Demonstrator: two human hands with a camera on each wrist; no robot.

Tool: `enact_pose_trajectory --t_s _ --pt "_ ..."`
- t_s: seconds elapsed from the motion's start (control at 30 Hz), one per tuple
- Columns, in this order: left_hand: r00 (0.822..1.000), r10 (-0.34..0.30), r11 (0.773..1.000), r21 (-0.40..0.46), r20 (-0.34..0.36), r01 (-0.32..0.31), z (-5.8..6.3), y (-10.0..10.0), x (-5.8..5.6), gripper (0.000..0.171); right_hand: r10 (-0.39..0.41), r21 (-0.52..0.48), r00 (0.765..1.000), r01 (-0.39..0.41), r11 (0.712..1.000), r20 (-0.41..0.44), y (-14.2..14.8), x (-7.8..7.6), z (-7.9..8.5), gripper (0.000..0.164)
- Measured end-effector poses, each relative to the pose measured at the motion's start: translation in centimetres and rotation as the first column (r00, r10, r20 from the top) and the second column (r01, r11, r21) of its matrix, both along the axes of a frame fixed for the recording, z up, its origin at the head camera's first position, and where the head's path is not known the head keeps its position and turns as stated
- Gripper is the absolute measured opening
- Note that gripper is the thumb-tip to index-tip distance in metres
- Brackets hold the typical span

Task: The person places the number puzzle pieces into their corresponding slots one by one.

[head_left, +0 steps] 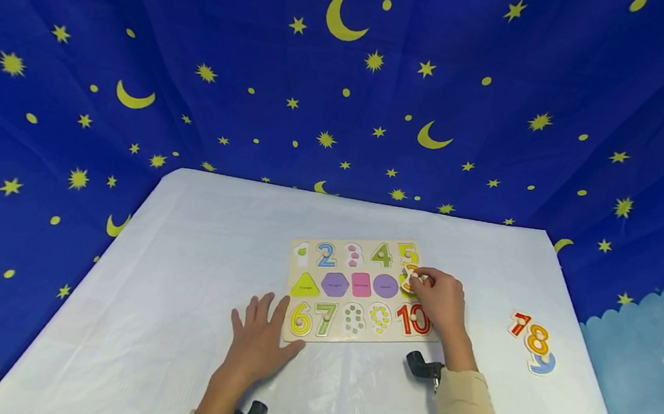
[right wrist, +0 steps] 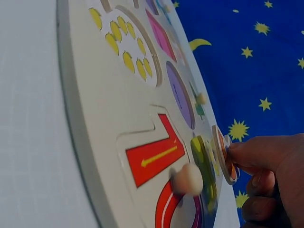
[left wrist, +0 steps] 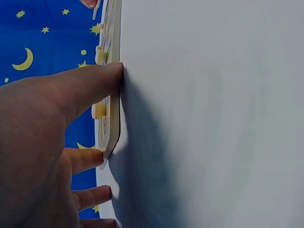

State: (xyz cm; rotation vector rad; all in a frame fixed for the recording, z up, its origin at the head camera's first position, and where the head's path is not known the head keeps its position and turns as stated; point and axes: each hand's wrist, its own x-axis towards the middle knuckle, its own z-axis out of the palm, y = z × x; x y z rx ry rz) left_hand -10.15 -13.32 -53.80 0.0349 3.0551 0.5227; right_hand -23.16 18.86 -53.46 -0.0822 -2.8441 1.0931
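A wooden number puzzle board lies on the white table, with the 2, 4, 5, 6, 7 and 10 pieces seated in it. My right hand pinches an orange number 3 piece above the board's right side, over a green shape there. In the right wrist view the 3 piece is tilted on edge, clear of the red 10. My left hand spreads its fingers at the board's lower left corner; in the left wrist view its thumb touches the board's edge.
To the right on the table lie a red 1 piece, an orange 8 piece and a blue 9 piece, the last two overlapping. A blue star-and-moon cloth hangs behind the table.
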Motion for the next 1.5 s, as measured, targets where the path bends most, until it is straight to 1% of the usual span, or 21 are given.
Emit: enact_pose_trajectory --t_s 0.27,0.47,0.7,0.87,1.0,1.17,1.4,1.5 --pt "1.0 0.0 1.0 -0.004 -0.018 0.0 0.1 -0.1 -0.2 0.088 0.036 0.003 0.999 -0.036 0.999 -0.03 -0.9 -0.7 0.5 0.027" --pt "1.0 0.006 1.0 0.0 0.016 -0.006 0.0 -0.1 0.0 0.089 0.042 0.004 0.999 -0.042 0.999 -0.005 -1.8 -0.7 0.4 0.027" --pt "1.0 0.004 1.0 -0.021 0.016 -0.003 -0.1 -0.2 -0.2 0.089 0.076 0.002 0.996 -0.076 0.997 -0.041 -2.7 -1.1 0.0 0.026" --pt "1.0 -0.006 1.0 -0.009 0.014 0.006 0.0 -0.1 -0.2 0.089 0.078 0.014 0.996 -0.077 0.997 -0.042 -3.1 -1.3 -0.1 0.025" --pt "1.0 0.001 1.0 -0.013 0.017 -0.001 -0.1 -0.1 -0.1 0.088 0.1 0.005 0.994 -0.1 0.995 -0.039 -3.5 -1.3 -0.1 0.026" --pt "1.0 0.0 1.0 -0.019 0.023 0.001 -0.2 0.0 -0.1 0.089 0.108 -0.005 0.994 -0.108 0.994 -0.017 -4.2 -1.3 0.0 0.026" --pt "1.0 -0.004 1.0 -0.017 0.014 0.004 -0.2 0.1 -0.2 0.089 0.122 0.006 0.992 -0.122 0.992 -0.008 -5.3 -2.1 -0.1 0.024" --pt "1.0 0.006 1.0 -0.021 0.021 -0.005 -0.2 0.0 -0.2 0.089 0.143 0.005 0.989 -0.143 0.99 -0.031 -6.0 -2.5 -0.1 0.023"
